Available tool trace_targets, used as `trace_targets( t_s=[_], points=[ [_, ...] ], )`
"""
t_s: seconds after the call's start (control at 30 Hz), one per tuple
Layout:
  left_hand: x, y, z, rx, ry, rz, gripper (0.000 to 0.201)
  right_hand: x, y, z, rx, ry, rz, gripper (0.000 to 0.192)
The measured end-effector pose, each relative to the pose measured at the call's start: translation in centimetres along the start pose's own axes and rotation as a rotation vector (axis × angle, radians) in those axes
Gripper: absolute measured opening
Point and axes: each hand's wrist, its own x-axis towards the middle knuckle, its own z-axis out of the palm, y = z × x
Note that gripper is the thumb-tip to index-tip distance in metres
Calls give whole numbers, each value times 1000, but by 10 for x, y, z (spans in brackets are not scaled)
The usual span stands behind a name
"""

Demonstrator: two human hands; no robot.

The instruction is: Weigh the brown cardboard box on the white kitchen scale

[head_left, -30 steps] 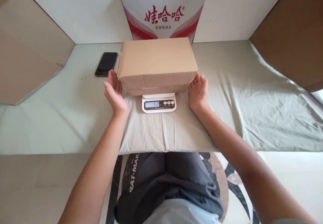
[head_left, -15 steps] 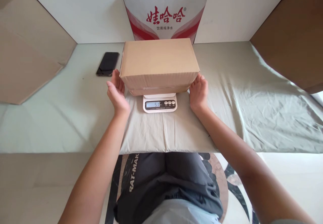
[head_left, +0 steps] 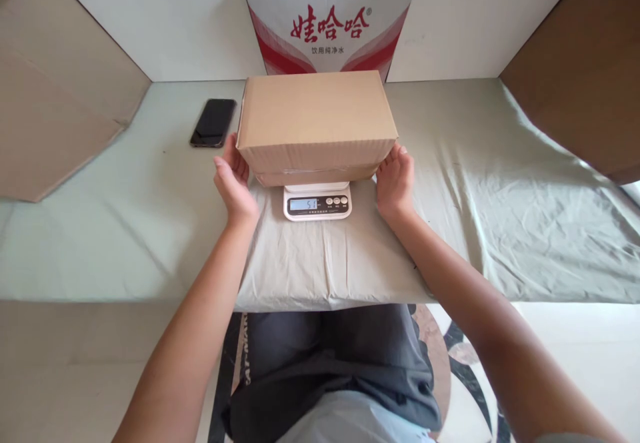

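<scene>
A closed brown cardboard box (head_left: 317,106) rests over a white digital scale (head_left: 319,203), whose pan it mostly covers. The scale's display seems to read 51. At the box's left end is my left hand (head_left: 234,183), thumb up and fingers against the side near the lower corner. My right hand (head_left: 395,180) is at the opposite end, its fingers partly hidden behind the box's lower right corner. Between them, the two hands hold the box from its ends. Their exact contact under the box is hidden.
A black phone (head_left: 213,122) lies left of the box on the pale green cloth (head_left: 165,243). Behind stands a white and red carton (head_left: 330,26). Large cardboard panels flank the surface at left (head_left: 60,96) and right (head_left: 580,83). The cloth's front edge is near my lap.
The view has shifted very slightly. Both hands stay at the ends of the box, and the display still looks like 51.
</scene>
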Motion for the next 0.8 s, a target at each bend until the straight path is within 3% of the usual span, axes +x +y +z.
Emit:
trace_targets(
  t_s=[0.17,0.57,0.8],
  points=[
    [-1,-1,0,-60,1,16,104,4,8,-4,-17,-33,-27,69],
    [0,-4,-2,-51,-22,6,107,6,12,-6,-18,-51,-47,71],
    [-1,-3,-1,-37,-24,21,104,1,2,6,7,-59,-62,79]
  ],
)
